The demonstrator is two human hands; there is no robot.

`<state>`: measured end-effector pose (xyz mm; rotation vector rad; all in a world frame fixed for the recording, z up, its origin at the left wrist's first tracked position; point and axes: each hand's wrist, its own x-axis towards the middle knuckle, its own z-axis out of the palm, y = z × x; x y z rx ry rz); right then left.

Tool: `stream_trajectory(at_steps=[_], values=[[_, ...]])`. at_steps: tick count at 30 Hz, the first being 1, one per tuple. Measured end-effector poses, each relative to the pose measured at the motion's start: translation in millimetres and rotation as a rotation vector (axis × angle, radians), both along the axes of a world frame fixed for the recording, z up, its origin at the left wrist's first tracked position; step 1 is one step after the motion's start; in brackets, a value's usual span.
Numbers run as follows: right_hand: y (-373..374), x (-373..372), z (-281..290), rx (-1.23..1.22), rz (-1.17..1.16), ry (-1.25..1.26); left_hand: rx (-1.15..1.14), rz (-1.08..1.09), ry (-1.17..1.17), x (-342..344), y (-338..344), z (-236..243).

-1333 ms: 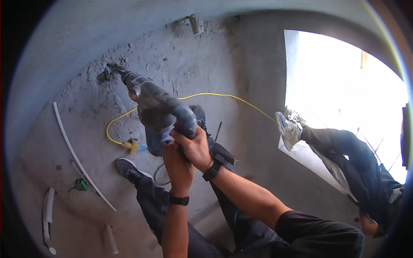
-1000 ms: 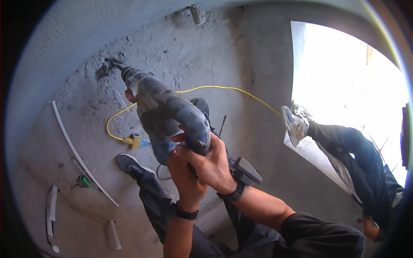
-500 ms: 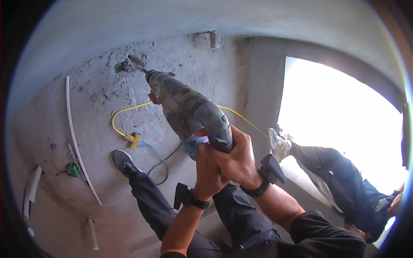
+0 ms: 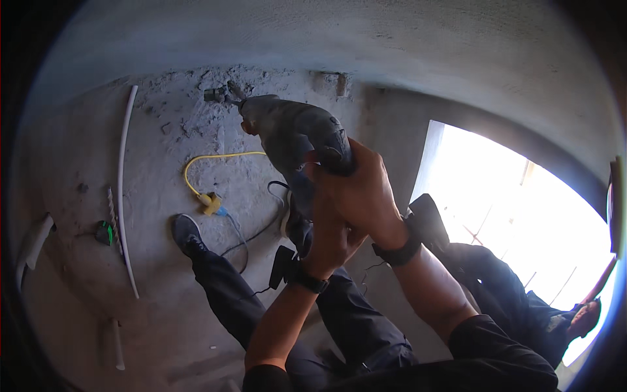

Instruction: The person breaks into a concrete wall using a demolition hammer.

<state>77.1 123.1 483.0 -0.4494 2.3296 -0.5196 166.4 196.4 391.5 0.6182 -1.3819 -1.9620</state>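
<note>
Both my hands hold a dusty grey-blue rotary hammer drill (image 4: 287,121), which points away from me and to the left. My right hand (image 4: 366,186) wraps round the rear handle. Below it, my left hand (image 4: 328,232) is closed against the lower handle, its fingers partly hidden. The drill's tip reaches a rough, broken patch of concrete (image 4: 234,90), beside a dark hole (image 4: 214,95); exact contact is hard to see. Each wrist wears a black strap with a dark block on it.
A yellow cord (image 4: 225,155) runs to a yellow connector (image 4: 210,204) with a blue plug. To the left are a white pipe (image 4: 123,176), a long drill bit (image 4: 112,209) and a green-and-black object (image 4: 104,232). Another person (image 4: 542,320) is near the bright window (image 4: 490,196).
The view has shifted and darkened. The drill now lies flatter in view, its rear handle and my hands higher. More of the ceiling-side surface shows; both hands keep hold.
</note>
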Motion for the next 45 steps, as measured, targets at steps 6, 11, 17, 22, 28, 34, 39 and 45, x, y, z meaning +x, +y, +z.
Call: stream_trajectory(at_steps=[6, 11, 17, 22, 28, 34, 39, 45], values=[[-48.1, -3.8, -28.1, 0.085, 0.202, -0.015, 0.03, -0.009, -0.155, 3.9, -13.2, -33.7], [-44.3, 5.7, -22.2, 0.15, 0.241, 0.042, 0.026, 0.113, -0.081, 3.9, -15.0, -14.5], [-13.3, 6.4, -11.1, 0.095, 0.041, -0.013, -0.05, 0.003, -0.113, 11.8, -1.2, -10.9], [4.7, -5.2, -11.1, 0.07, -0.017, -0.016, -0.116, -0.009, -0.203, 2.1, 12.2, -9.0], [35.9, 4.1, -5.4, -0.045, -0.106, -0.049, 0.047, -0.229, -0.134, 11.0, 55.1, -28.3], [49.4, -1.6, -4.2, 0.024, -0.008, 0.016, 0.221, -0.144, -0.108, -5.2, 61.4, -20.9], [67.1, -9.1, -12.9, -0.056, -0.039, 0.021, 0.117, -0.151, -0.125, -4.9, 48.7, -17.2], [58.6, -11.8, -40.6, -0.136, -0.082, 0.046, 0.132, -0.219, -0.12, -4.5, 47.7, -59.1]])
